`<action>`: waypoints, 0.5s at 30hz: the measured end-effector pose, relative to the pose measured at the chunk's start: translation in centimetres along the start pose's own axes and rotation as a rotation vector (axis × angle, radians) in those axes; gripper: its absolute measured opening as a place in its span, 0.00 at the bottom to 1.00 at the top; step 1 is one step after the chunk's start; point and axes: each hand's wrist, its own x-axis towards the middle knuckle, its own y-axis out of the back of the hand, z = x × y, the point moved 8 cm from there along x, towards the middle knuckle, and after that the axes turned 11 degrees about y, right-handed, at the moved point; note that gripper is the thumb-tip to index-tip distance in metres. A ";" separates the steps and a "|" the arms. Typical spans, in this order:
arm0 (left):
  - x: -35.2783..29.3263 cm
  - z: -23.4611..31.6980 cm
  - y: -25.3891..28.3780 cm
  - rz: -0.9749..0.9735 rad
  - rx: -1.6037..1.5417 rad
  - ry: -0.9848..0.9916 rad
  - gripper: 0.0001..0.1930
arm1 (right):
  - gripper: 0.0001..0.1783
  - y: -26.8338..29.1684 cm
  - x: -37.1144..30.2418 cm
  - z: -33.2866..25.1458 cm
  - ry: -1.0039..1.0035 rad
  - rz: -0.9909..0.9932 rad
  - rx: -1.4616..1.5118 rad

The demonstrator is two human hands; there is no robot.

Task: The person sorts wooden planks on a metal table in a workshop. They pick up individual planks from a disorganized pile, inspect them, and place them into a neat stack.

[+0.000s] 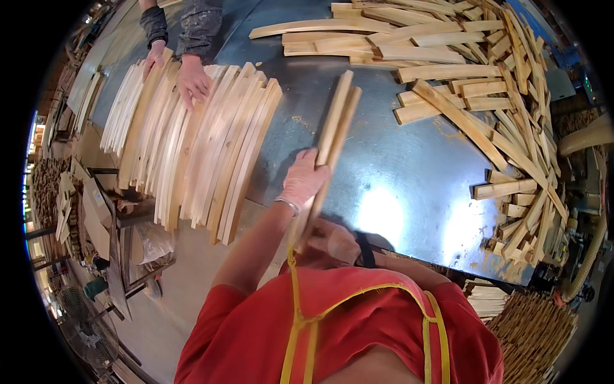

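Observation:
Two narrow wooden strips (335,118) lie side by side, slanting from the metal table toward my body. My left hand (304,178), with a bracelet at the wrist, is closed around them near their middle. Close to my apron, my right hand (334,242) is curled at the near end of the strips; its fingertips are partly hidden. Left of these, a long row of similar wooden strips (217,141) stands packed together at the table's edge. Another person's two hands (193,82) rest on that row from the far side.
Loose wooden pieces (441,54) are heaped along the far and right sides of the metal table (396,153), some crossing over others. Stacked sticks (534,320) stand below at the right. A metal stand (128,237) and a fan (80,326) are at the left.

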 end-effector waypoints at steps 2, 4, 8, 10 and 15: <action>0.3 3.2 -0.2 0.152 0.459 0.051 0.38 | 0.23 -0.1 2.1 1.8 -0.015 -0.235 0.034; 1.1 1.2 -0.2 0.281 0.440 -0.049 0.35 | 0.19 1.6 2.8 -0.9 0.063 -0.332 0.072; -1.2 0.8 2.8 0.519 0.522 -0.156 0.27 | 0.29 22.8 4.2 -4.0 0.390 0.094 -0.441; 0.0 -7.9 6.0 0.612 0.573 -0.209 0.32 | 0.38 35.3 1.7 -9.6 0.276 0.389 -0.861; -2.7 -8.3 10.9 0.787 0.762 0.161 0.43 | 0.55 55.1 -7.0 -18.1 -0.077 0.839 -1.477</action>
